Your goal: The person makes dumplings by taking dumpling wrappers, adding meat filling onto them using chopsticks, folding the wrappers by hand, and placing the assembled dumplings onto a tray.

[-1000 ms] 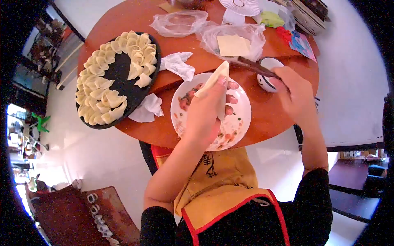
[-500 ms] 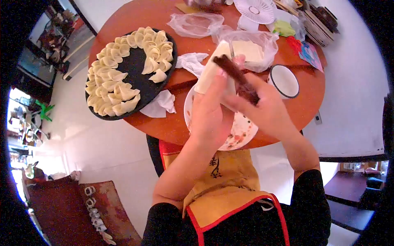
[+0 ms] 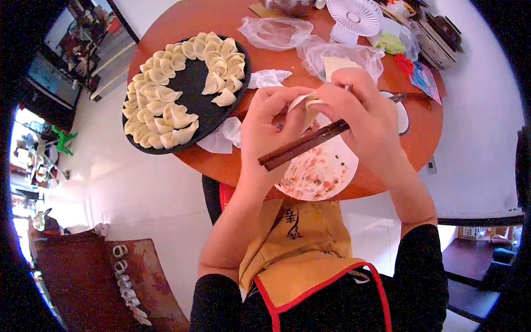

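Note:
Above the white bowl [image 3: 345, 145], my left hand [image 3: 259, 133] and my right hand [image 3: 368, 119] are close together, pinching a folded dumpling wrapper [image 3: 314, 103] between their fingertips. Dark brown chopsticks [image 3: 304, 145] stay tucked in my right hand and slant down across the front of my left palm. Pinkish filling with green bits [image 3: 318, 176] is smeared over the bowl's inside. Whether filling is inside the wrapper is hidden by my fingers. Behind my right hand lies a stack of pale wrappers [image 3: 336, 65] on a plastic bag [image 3: 315, 55].
At left, a black round tray [image 3: 191, 113] carries several folded dumplings [image 3: 157, 94]. Crumpled white paper [image 3: 221, 136] lies by its edge. A white enamel cup [image 3: 403, 119] stands at right. A white fan [image 3: 354, 16] and a clear bag [image 3: 276, 33] are farther back on the round table [image 3: 182, 19].
The wrapper that lay across my left hand is now folded between both hands' fingertips. The chopsticks have swung down and now point toward the lower left.

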